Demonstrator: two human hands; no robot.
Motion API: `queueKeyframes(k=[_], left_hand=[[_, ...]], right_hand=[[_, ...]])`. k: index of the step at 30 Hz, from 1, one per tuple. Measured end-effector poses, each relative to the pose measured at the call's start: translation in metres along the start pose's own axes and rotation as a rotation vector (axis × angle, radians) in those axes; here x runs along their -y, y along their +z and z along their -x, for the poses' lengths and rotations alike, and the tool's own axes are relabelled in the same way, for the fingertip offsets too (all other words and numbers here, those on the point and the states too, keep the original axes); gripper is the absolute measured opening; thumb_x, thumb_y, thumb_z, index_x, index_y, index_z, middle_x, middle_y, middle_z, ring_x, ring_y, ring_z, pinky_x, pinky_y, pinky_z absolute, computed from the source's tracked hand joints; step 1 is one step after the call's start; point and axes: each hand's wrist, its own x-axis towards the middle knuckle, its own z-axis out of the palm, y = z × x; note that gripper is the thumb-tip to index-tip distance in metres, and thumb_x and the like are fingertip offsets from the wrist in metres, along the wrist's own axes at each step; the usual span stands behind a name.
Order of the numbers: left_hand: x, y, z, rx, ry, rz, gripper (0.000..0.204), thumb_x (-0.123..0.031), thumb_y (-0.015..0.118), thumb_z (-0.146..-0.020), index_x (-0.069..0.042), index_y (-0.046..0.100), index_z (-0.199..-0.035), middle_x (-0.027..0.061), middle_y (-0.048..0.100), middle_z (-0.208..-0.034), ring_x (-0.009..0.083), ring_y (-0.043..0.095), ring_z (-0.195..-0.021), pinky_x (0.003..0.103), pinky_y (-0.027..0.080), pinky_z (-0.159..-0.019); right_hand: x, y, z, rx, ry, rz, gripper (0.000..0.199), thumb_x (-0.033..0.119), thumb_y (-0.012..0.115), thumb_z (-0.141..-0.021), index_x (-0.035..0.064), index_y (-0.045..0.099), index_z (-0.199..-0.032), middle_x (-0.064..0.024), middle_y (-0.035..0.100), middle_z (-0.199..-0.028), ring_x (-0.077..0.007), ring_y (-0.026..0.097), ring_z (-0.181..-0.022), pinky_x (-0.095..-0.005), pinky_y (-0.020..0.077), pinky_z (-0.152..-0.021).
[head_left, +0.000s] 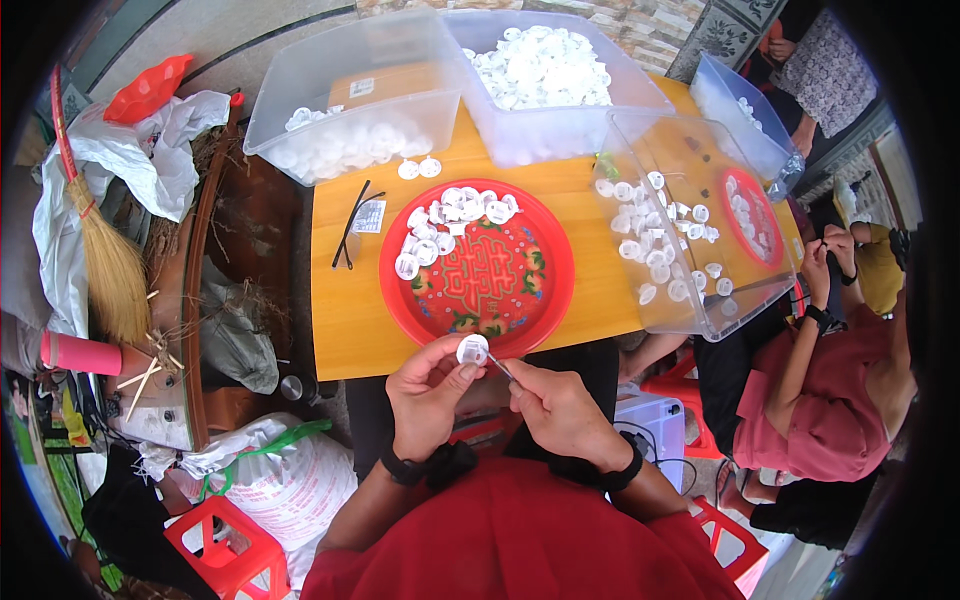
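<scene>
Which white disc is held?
The white disc in the left hand, by the thin tool in the right hand; those on the red tray lie unheld.

Sm rnd wht disc (472,349), btwn L fingers (461,379), thin tool (500,367), in R fingers (531,378), tip at disc

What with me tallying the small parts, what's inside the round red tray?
White round pieces cluster along the far and left side of the red tray, leaving its patterned floor showing in the middle. What lies under them is hidden.
</scene>
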Motion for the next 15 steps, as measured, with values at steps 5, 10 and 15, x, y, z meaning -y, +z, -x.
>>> queueKeyframes(k=[5, 10, 15], left_hand=[[0.003, 0.003, 0.001, -0.015, 0.021, 0.003, 0.031, 0.008, 0.059, -0.081, 0.006, 0.055, -0.112, 0.0145, 0.063, -0.101, 0.0183, 0.062, -0.087, 0.029, 0.053, -0.078], [0.004, 0.005, 0.003, -0.039, 0.018, -0.042, 0.031, 0.008, 0.059, -0.081, 0.006, 0.055, -0.112, 0.0144, 0.063, -0.1, 0.0177, 0.063, -0.085, 0.029, 0.053, -0.077], [0.003, 0.008, 0.004, -0.064, 0.065, -0.066, 0.031, 0.008, 0.06, -0.081, 0.005, 0.056, -0.112, 0.0088, 0.063, -0.098, 0.0121, 0.061, -0.083, 0.025, 0.051, -0.077]], right_hand=[[-0.004, 0.004, 0.001, -0.003, -0.019, 0.009, 0.033, -0.003, 0.044, -0.084, -0.0028, 0.047, -0.117, -0.016, 0.063, -0.077, -0.0291, 0.065, -0.073, -0.035, 0.0512, -0.064], [-0.009, 0.013, 0.003, -0.09, -0.12, 0.148, 0.035, -0.002, 0.047, -0.082, -0.0064, 0.046, -0.117, -0.016, 0.06, -0.077, -0.0308, 0.062, -0.069, -0.0367, 0.0513, -0.062], [-0.008, 0.017, 0.005, -0.105, -0.174, 0.394, 0.04, -0.001, 0.05, -0.078, -0.0109, 0.046, -0.117, -0.0162, 0.058, -0.077, -0.0302, 0.06, -0.064, -0.0377, 0.0504, -0.058]])
